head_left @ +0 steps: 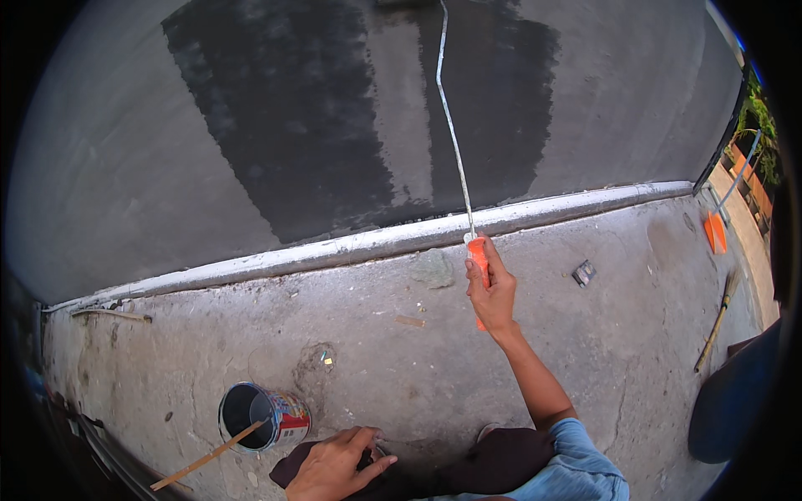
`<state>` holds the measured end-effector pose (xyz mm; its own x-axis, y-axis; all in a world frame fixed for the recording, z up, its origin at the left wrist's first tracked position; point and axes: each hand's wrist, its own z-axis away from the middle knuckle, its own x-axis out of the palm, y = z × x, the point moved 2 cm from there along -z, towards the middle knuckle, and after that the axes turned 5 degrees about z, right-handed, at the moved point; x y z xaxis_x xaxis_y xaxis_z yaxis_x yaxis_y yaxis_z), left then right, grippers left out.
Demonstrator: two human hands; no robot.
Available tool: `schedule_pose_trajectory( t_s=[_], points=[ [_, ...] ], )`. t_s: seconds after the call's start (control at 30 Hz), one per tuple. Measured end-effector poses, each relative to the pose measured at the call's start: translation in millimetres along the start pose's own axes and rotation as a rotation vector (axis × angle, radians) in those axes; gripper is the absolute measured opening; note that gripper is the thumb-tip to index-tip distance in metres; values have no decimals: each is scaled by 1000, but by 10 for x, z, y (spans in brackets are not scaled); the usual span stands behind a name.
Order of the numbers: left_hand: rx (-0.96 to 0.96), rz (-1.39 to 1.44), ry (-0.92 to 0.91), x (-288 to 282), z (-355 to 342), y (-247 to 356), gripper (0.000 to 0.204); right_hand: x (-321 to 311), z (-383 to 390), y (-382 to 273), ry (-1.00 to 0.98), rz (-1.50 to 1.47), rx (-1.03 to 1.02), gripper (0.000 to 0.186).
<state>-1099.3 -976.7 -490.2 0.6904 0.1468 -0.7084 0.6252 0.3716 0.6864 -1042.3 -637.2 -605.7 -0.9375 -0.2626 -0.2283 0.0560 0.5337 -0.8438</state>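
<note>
My right hand (493, 292) is wrapped round the orange handle of a paint roller (455, 142). Its long, bent metal rod runs up in front of the wall, and the roller head is only partly in view at the top edge. Two dark, wet-looking bands of paint (284, 108) mark the grey wall (109, 159), with a lighter strip between them. My left hand (338, 463) lies over my knee, fingers loosely apart and holding nothing. Just left of it stands an open paint can (288, 417) with a wooden stick (205, 457) leaning out over its rim.
A white-splashed ledge (359, 246) runs along the wall's foot. On the concrete floor (535, 292) lie a small dark packet (584, 273) and a short brush-like broom (717, 321). An orange dustpan (715, 232) is at far right, above a dark blue drum (735, 401).
</note>
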Motion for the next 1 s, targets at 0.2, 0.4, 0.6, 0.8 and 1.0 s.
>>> schedule_pose_trajectory(
  t_s=[0.2, 0.4, 0.6, 0.8, 1.0],
  points=[
    [-1, -17, -1, -10, 17, -38, 40, 198, -26, -75, -61, -135, 123, 51],
    [23, -33, 14, -6, 10, -78, 42, 310, 231, 175, -118, -112, 196, 54],
    [5, -44, 7, -7, 0, -68, 43, 270, 628, 367, -167, -119, 275, 53],
    [15, -49, 9, 4, -24, -71, 42, 168, 931, 489, -208, -94, 365, 51],
    [16, -27, 11, -16, -16, -55, 41, 120, 1251, 586, -245, -113, 480, 51]
  ],
)
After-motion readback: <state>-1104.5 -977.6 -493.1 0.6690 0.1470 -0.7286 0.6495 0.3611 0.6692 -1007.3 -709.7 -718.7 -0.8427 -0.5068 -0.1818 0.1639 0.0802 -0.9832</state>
